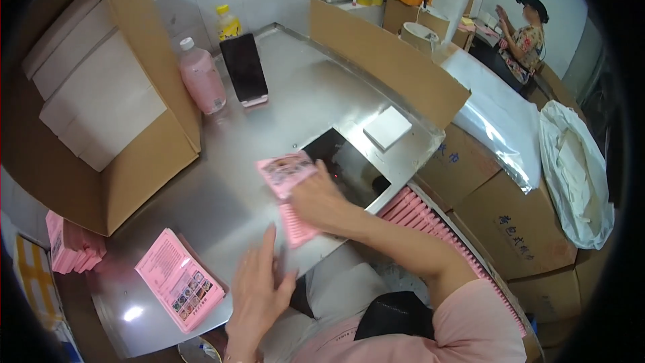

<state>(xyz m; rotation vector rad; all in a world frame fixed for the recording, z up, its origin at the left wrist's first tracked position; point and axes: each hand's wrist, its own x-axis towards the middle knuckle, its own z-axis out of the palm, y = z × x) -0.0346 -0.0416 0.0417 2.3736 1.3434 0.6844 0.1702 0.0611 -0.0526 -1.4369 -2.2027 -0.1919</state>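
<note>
My left hand (257, 289) lies open and flat on the steel table (222, 188), holding nothing. Just beyond, my right hand (322, 203) presses down on a fanned stack of pink packets (290, 191) at the table's front edge, fingers spread over it. They look light, thin, glossy and likely slippery, so best pinched by their edges

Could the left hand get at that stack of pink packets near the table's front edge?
Probably yes. The left hand lies flat on the metal table, and the stack of pink packets sits just to its left with only bare tabletop showing between them.
</note>
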